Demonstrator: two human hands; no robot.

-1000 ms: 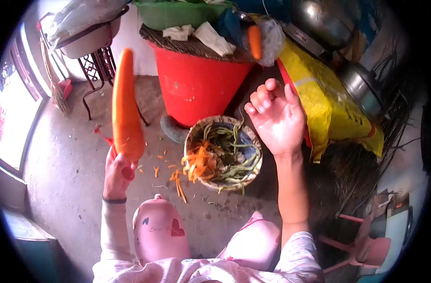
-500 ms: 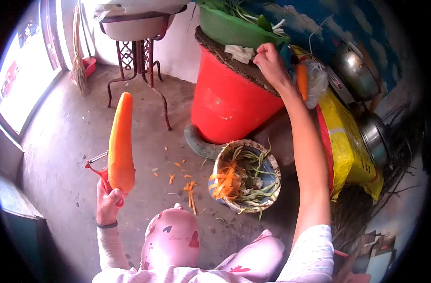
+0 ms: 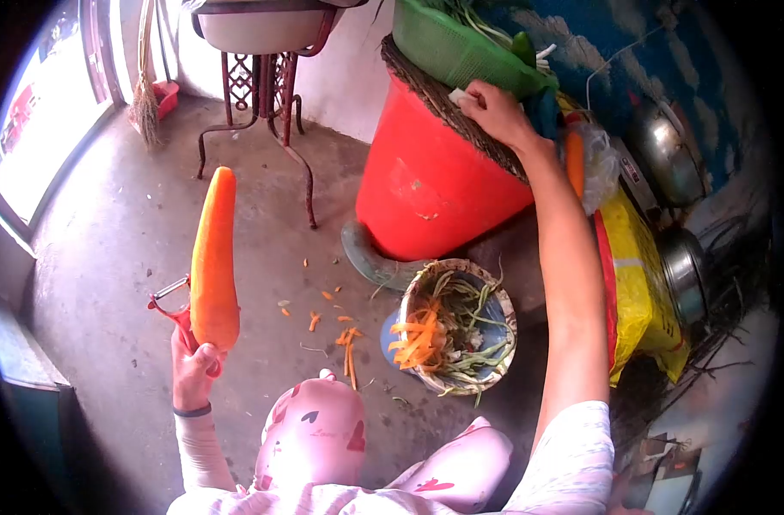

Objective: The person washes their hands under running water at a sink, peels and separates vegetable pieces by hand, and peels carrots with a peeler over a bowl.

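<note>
My left hand (image 3: 194, 371) is closed around a large peeled carrot (image 3: 214, 266), which stands upright with its narrow end up. The same hand grips a red-handled peeler (image 3: 170, 300), its metal blade sticking out to the left of the carrot. Over the woven lid (image 3: 426, 81) of a red bucket (image 3: 435, 172), my right hand (image 3: 495, 113) has its fingers closed on a crumpled white tissue (image 3: 458, 95); most of that tissue is hidden by the fingers. Just behind the hand, a green basket (image 3: 461, 51) with leafy vegetables rests on the lid.
A waste bucket (image 3: 510, 343) with orange peelings and green trimmings stands by my knees. Carrot scraps (image 3: 349, 343) litter the floor. Another carrot (image 3: 574, 161) and a plastic bag lie right, above a yellow sack (image 3: 637, 283). A basin stand (image 3: 267, 103) and broom (image 3: 145, 94) are at the back.
My right hand has come down onto the white tissue, which lay open beside it, and now covers most of it. The view has shifted slightly; my left hand still holds the carrot and peeler.
</note>
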